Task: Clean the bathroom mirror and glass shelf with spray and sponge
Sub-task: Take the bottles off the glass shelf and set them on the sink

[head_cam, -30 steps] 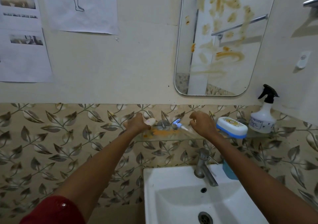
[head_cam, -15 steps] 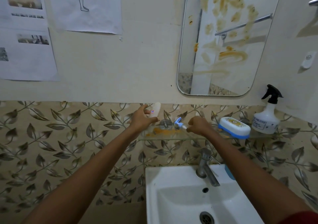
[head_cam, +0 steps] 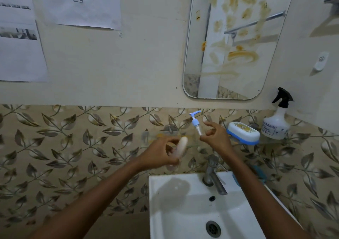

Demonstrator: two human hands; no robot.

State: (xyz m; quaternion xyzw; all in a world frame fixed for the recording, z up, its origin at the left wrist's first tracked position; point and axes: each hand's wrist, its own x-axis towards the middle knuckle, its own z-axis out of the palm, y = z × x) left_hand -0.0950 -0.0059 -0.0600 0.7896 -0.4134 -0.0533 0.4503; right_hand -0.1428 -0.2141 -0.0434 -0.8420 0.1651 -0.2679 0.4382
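Note:
The mirror (head_cam: 233, 42) on the wall is smeared with orange-brown stains. Below it runs a glass shelf (head_cam: 271, 141), also stained orange near its left end. My left hand (head_cam: 159, 153) is shut on a small cream tube (head_cam: 180, 146), held in front of the shelf. My right hand (head_cam: 216, 136) pinches a clear pump bottle with a blue nozzle (head_cam: 196, 122), lifted above the shelf and tilted. A white spray bottle with a black trigger (head_cam: 277, 121) stands at the shelf's right end. No sponge shows clearly.
A white and blue soap box (head_cam: 244, 133) lies on the shelf beside my right hand. Under the shelf are a white sink (head_cam: 165, 211) and a metal tap (head_cam: 212, 174). Paper sheets (head_cam: 80, 3) hang on the wall at left.
Both hands have lifted their items off the shelf. The left hand came down and toward me with the cream tube; the right hand raised the pump bottle upright.

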